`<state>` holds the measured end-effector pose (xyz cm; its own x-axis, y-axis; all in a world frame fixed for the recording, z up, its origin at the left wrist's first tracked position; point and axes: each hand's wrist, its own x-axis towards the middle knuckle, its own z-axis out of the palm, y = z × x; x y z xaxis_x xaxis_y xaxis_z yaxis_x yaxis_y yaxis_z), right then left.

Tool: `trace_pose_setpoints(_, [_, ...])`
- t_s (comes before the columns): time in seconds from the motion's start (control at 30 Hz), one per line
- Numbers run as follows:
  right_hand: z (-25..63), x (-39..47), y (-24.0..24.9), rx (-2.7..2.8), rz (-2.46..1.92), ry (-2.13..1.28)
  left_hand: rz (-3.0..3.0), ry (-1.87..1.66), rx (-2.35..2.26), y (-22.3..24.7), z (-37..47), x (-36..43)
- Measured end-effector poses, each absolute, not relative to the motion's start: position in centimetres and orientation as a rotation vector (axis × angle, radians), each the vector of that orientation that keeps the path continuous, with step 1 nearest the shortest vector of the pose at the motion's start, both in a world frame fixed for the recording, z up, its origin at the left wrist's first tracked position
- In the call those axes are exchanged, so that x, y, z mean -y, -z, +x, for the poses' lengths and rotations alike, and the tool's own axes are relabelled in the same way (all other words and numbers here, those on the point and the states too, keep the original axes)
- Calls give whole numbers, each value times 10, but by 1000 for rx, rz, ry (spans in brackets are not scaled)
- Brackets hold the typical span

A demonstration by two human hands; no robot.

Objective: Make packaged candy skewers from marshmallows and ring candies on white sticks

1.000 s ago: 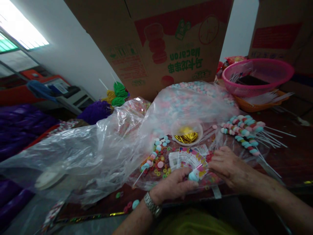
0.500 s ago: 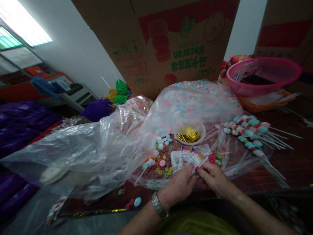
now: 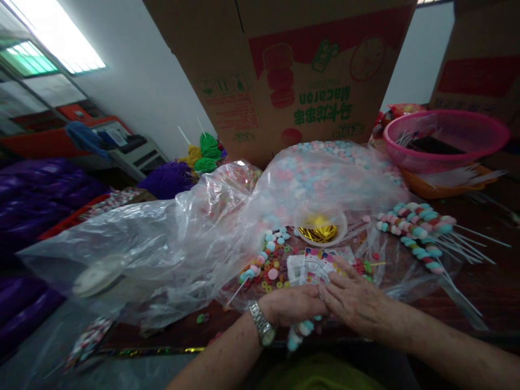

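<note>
Near the front edge of the table, my left hand (image 3: 294, 303), with a metal watch (image 3: 262, 324) on its wrist, is closed on a candy skewer. Blue and white puffs of this candy skewer (image 3: 299, 333) show below the palm; its stick is hidden by my hands. My right hand (image 3: 355, 300) has its fingers stretched out, with its thumb side against my left fingers. Just beyond the fingertips lie printed paper labels (image 3: 314, 264). To their left, another candy skewer (image 3: 258, 262) rests on loose ring candies (image 3: 272, 271).
A large clear bag of pastel candies (image 3: 325, 173) fills the middle, before a cardboard box (image 3: 309, 70). A tub of gold ties (image 3: 320, 233) stands behind the labels. Finished-looking skewers (image 3: 422, 227) are piled at right, below a pink basket (image 3: 447, 141).
My hands have gone from pinching together over the labels to lying lower and overlapping. My right fingers have straightened. A candy skewer now shows beneath my left hand. The view has shifted slightly.
</note>
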<state>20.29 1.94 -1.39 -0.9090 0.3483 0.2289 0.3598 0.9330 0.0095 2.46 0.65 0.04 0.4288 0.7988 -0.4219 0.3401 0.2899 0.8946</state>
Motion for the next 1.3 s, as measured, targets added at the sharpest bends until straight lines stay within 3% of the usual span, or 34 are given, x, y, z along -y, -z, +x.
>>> trace_pose_setpoints(0.07, [201, -16, 22, 2886, -674, -266, 1595, -219, -1122, -7, 23, -6])
trace_pose_setpoints(0.2, [190, 1, 31, 2236, -1064, -1555, 2396, -66, -1134, -21, 16, 2])
trace_pose_setpoints(0.27, [182, 8, 28, 1870, -1047, -2025, 2790, -124, -1065, -23, 7, 9])
trace_pose_setpoints(0.33, [177, 1, 18, 1731, -939, -2289, 2855, -397, -1085, -16, -4, 17])
trace_pose_setpoints(0.4, [174, -23, 2, 1918, -977, -2188, 2611, -801, -1238, -3, -13, 25])
trace_pose_setpoints(0.47, [172, -63, -14, 2361, -1234, -1493, 2124, -1104, -1437, 12, -19, 30])
trace_pose_setpoints(0.5, [169, -86, -19, 2385, -1358, -1264, 1850, -1166, -1513, 18, -19, 31])
trace_pose_setpoints(0.6, [151, -142, -17, 2490, -1570, -1000, 1171, -1158, -1575, 30, -17, 30])
trace_pose_setpoints(0.8, [118, -173, 11, 2713, -1790, -825, 620, -1143, -1462, 30, -18, 26])
trace_pose_setpoints(1.3, [170, -161, -9, 2741, -1518, -561, 516, -1130, -1304, 20, -3, 23])
